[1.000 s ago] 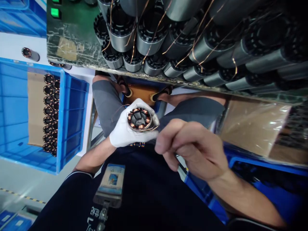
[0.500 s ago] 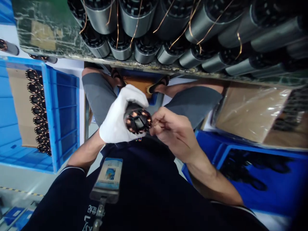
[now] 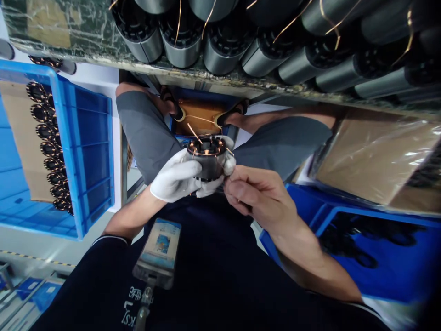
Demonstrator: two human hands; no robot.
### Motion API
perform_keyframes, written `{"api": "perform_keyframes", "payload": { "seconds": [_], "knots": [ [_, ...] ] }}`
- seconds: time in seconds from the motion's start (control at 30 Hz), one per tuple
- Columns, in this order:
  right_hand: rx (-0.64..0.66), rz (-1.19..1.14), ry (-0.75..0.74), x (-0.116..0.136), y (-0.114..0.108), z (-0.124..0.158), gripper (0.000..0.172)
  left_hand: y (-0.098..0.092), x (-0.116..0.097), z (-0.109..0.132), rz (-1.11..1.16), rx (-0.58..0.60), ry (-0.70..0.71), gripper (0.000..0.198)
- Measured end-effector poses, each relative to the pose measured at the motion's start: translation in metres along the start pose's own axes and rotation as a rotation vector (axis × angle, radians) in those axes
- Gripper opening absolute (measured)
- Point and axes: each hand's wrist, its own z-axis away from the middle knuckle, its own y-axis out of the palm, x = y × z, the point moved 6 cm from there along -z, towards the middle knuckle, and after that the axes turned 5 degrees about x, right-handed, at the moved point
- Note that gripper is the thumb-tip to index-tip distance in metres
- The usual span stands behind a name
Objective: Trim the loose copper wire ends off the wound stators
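So the thing in hand is a short dark-grey cylindrical motor core with a slotted black end point(image 3: 211, 166), copper windings glinting around its upper rim and a bright copper wire point(image 3: 195, 132) poking up from it. It's held in the air over the wearer's lap, just on the near side of the green bench with the scuffed, cracked surface point(image 3: 86, 48). The left hand in a white glove point(image 3: 181, 177) is wrapped around the core, tilting its top slightly toward the camera. The bare right hand point(image 3: 263, 193) has thumb and fingers together right beside it; can't tell if there's a wire pinched in there. Up on the bench are packed rows of silvery-grey metal cylinders with black slotted ends point(image 3: 225, 48), some with loose copper wires. Near side of the bench, off to its left, sits a light-blue plastic crate point(image 3: 91, 142) with a brown cardboard sheet point(image 3: 15, 133) and a stack of copper-wound cores point(image 3: 50, 149). Under the bench is an orange-brown panel point(image 3: 196, 125) by the feet. Near the bench's right end there's plastic-wrapped brown cardboard point(image 3: 368, 156), then a deep-blue bin point(image 3: 403, 271) of black parts too murky to make out. The bench's far rows are cut off, and the glove hides the core's lower side.
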Motion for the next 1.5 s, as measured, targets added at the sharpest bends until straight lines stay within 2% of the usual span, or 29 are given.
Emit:
{"api": "perform_keyframes", "payload": {
  "seconds": [0.07, 0.13, 0.2, 0.27, 0.33, 0.43, 0.53, 0.63, 0.73, 0.8, 0.87, 0.93, 1.0, 1.03, 1.1, 1.2, 1.3, 1.4, 1.5],
  "knots": [
    [0.023, 0.082, -0.036, 0.015, 0.005, -0.003, 0.040, 0.010, 0.001, -0.001, 0.070, -0.027, -0.037, 0.077],
    [0.063, 0.223, -0.051, 0.027, 0.012, -0.004, 0.035, 0.015, 0.002, -0.002, 0.070, -0.053, -0.033, 0.075],
    [0.062, 0.383, -0.074, 0.034, 0.014, -0.003, 0.029, 0.015, 0.000, -0.005, 0.023, -0.075, 0.049, 0.065],
    [-0.030, 0.497, -0.169, 0.042, 0.009, 0.000, 0.025, 0.008, -0.003, -0.005, -0.018, -0.124, 0.170, 0.060],
    [-0.139, 0.489, -0.330, 0.048, 0.001, 0.003, 0.025, -0.001, -0.004, -0.004, -0.083, -0.172, 0.221, 0.059],
    [-0.116, 0.290, -0.483, 0.049, -0.001, -0.003, 0.031, -0.013, -0.001, -0.001, -0.256, -0.187, 0.108, 0.055],
    [-0.053, 0.249, -0.384, 0.037, 0.005, -0.020, 0.036, -0.025, -0.002, -0.002, -0.372, -0.183, 0.050, 0.064],
    [-0.047, 0.363, -0.282, 0.018, 0.011, -0.026, 0.038, -0.039, -0.005, -0.007, -0.413, -0.290, 0.148, 0.077],
    [0.087, 0.456, -0.195, -0.009, 0.019, -0.010, 0.038, -0.056, -0.006, -0.012, -0.374, -0.455, 0.194, 0.061],
    [0.159, 0.491, -0.090, -0.026, 0.016, 0.007, 0.038, -0.062, -0.016, -0.012, -0.439, -0.506, 0.265, 0.051],
    [0.098, 0.497, -0.011, -0.032, 0.003, 0.020, 0.037, -0.056, -0.038, -0.007, -0.696, -0.528, 0.440, 0.044],
    [-0.085, 0.468, -0.012, -0.023, -0.014, 0.021, 0.028, -0.038, -0.053, 0.000, -1.006, -0.467, 0.579, 0.041],
    [-0.250, 0.372, -0.057, -0.010, -0.024, 0.012, 0.018, -0.018, -0.056, 0.005, -1.197, -0.317, 0.591, 0.052],
    [-0.294, 0.314, -0.069, -0.004, -0.026, 0.003, 0.019, -0.009, -0.055, 0.007, -1.237, -0.252, 0.586, 0.063],
    [-0.293, 0.230, -0.077, 0.004, -0.023, -0.018, 0.029, 0.003, -0.050, 0.013, -1.258, -0.188, 0.568, 0.080],
    [-0.268, 0.238, -0.078, 0.010, -0.016, -0.038, 0.021, 0.007, -0.035, 0.018, -1.240, -0.223, 0.458, 0.091],
    [-0.338, 0.327, -0.090, 0.010, -0.018, -0.035, 0.020, 0.001, -0.022, 0.022, -1.210, -0.385, 0.395, 0.087],
    [-0.357, 0.410, -0.106, 0.011, -0.020, -0.025, 0.018, 0.001, -0.017, 0.029, -1.221, -0.490, 0.529, 0.071],
    [-0.298, 0.472, -0.136, 0.016, -0.021, -0.022, 0.014, 0.008, -0.017, 0.034, -1.276, -0.416, 0.680, 0.058]
  ]
}}
